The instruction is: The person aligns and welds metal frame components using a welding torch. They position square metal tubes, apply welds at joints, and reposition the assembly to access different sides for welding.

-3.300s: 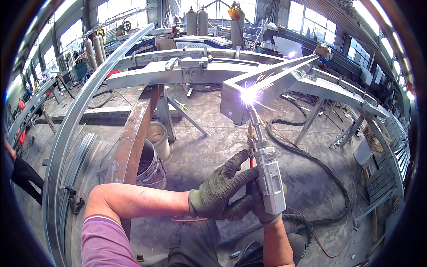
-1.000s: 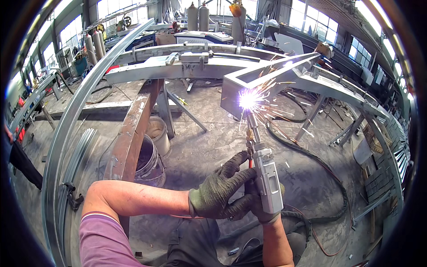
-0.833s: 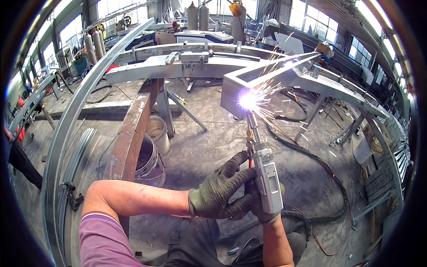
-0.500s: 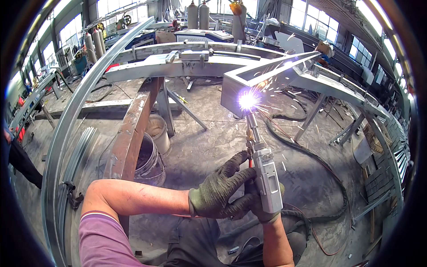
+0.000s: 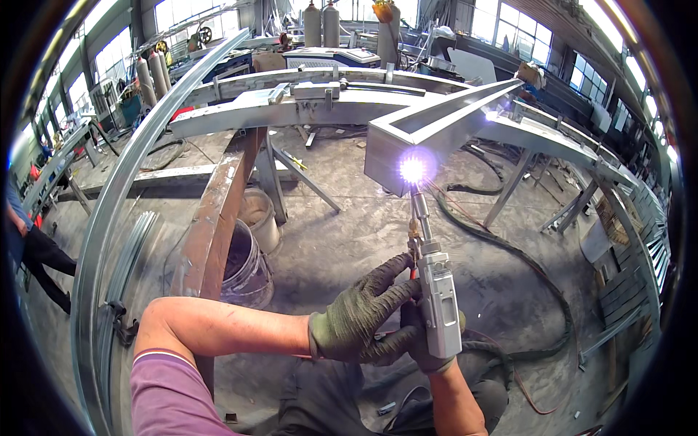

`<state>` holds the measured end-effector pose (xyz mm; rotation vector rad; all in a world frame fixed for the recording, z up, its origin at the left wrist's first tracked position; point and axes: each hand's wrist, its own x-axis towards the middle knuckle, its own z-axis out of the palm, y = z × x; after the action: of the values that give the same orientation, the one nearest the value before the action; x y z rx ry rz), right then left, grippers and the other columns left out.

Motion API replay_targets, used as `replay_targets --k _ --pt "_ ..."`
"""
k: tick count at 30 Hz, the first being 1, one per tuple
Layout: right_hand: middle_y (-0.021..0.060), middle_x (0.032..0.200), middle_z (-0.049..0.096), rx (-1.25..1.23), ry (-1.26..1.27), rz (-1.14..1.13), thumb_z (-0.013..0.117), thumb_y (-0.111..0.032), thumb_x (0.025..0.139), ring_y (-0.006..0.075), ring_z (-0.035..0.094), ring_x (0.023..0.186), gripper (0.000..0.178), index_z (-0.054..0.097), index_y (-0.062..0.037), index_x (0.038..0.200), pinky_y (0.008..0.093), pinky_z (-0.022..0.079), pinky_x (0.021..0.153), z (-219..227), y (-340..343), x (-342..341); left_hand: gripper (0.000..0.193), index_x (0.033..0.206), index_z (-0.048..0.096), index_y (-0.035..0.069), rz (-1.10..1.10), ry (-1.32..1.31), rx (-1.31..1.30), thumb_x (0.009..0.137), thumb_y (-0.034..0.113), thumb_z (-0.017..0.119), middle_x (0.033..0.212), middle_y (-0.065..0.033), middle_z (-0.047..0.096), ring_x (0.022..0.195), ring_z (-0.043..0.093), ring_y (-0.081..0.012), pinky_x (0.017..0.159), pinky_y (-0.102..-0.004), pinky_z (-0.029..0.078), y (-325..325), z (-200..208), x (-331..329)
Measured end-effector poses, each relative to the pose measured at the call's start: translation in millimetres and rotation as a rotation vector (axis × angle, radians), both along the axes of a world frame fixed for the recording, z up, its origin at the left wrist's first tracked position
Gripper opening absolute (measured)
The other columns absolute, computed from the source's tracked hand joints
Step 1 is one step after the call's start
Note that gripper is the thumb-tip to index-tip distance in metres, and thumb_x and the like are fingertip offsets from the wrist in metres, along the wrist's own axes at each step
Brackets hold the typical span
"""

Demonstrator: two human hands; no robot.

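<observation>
A handheld welding gun (image 5: pixel 442 305) with a silver-grey body points away from me. Its nozzle tip meets a bright violet-white glow (image 5: pixel 414 170) at the lower edge of a square metal tube frame (image 5: pixel 389 149). My right hand (image 5: pixel 429 349), in a dark green glove, grips the gun from beneath, and the gun's body covers most of it. My left hand (image 5: pixel 356 316), gloved alike, has its fingers curled against the gun's left side, close to a small red piece. The glare hides the spot where the nozzle meets the metal.
Left of me, a brown steel beam (image 5: pixel 211 232) stands beside two buckets (image 5: pixel 247 272). A long curved metal tube (image 5: pixel 120 189) arcs along the left. Dark hoses (image 5: pixel 538 269) loop over the floor at right. A person's legs (image 5: pixel 47 258) show at far left.
The glow has shifted slightly right along the tube frame, with the gun following. The spray of sparks has nearly gone. At far left the person shows more fully.
</observation>
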<state>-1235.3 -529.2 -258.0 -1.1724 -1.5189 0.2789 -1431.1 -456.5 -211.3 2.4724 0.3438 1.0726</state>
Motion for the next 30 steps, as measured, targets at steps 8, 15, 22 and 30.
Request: replay_targets --k 8,15,22,30 --pt "0.0074 0.086 0.074 -0.002 0.121 0.019 0.079 -0.015 0.097 0.0258 0.074 0.076 0.012 0.080 -0.0060 0.105 0.0359 0.058 0.070 2.5 0.5 -3.3 0.088 0.168 0.043 -0.001 0.020 0.040 -0.025 0.099 0.035 0.083 0.172 -0.0325 0.039 0.159 0.040 -0.0544 0.130 -0.0581 0.038 7.2 10.9 1.7" --pt "0.0112 0.092 0.076 0.077 -0.066 0.023 0.082 -0.018 0.094 0.0338 0.075 0.078 0.013 0.081 -0.0096 0.103 0.0432 0.060 0.068 7.9 -1.0 3.9 0.085 0.169 0.043 -0.001 0.023 0.052 -0.014 0.100 0.032 0.082 0.175 -0.0319 0.038 0.162 0.036 -0.0525 0.132 -0.0577 0.035 5.4 7.0 0.5" --pt "0.0081 0.094 0.078 0.163 -0.065 0.049 0.082 -0.014 0.095 0.0239 0.076 0.082 0.017 0.078 -0.0028 0.107 0.0369 0.060 0.071 12.2 1.6 2.4 0.078 0.167 0.045 0.001 0.016 0.078 -0.006 0.102 0.028 0.077 0.172 -0.0356 0.038 0.157 0.043 -0.0560 0.129 -0.0570 0.040 7.5 8.2 1.8" --pt "0.0125 0.089 0.076 -0.084 0.216 -0.083 0.081 -0.007 0.093 0.0267 0.076 0.073 0.017 0.077 -0.0007 0.108 0.0378 0.060 0.067 9.7 -9.4 -1.6 0.084 0.167 0.045 -0.001 -0.030 0.042 0.003 0.100 0.030 0.083 0.171 -0.0349 0.040 0.158 0.042 -0.0550 0.128 -0.0577 0.040 -2.1 1.2 0.4"
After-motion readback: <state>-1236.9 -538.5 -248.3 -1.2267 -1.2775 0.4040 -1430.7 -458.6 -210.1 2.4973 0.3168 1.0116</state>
